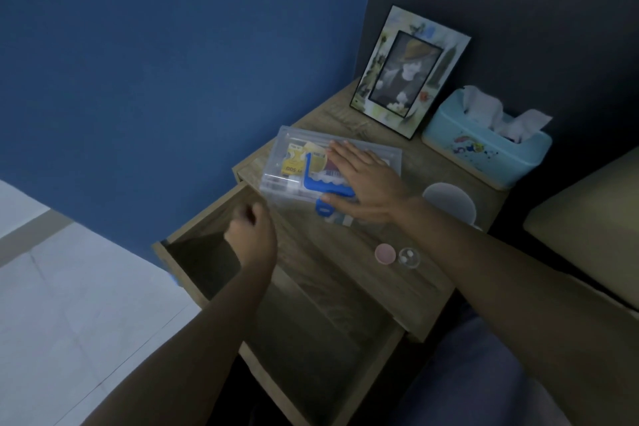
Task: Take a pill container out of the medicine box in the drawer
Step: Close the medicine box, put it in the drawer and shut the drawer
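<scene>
A clear plastic medicine box (297, 162) with a blue handle and latch lies on the wooden nightstand top (349, 263); coloured packets show through its lid. My right hand (366, 180) rests flat on the box, fingers spread. My left hand (252, 235) hovers over the open drawer (311, 332), fingers curled loosely with nothing seen in them. Nearer me on the top sit a small clear pill container (409, 257) with two white pills inside and, beside it, its pink cap (385, 253).
A picture frame (408, 73) leans at the back of the nightstand, with a light blue tissue box (484, 145) to its right. A round translucent lid or cup (449, 201) stands by my right wrist. A bed edge (587, 218) lies to the right; a blue wall rises on the left.
</scene>
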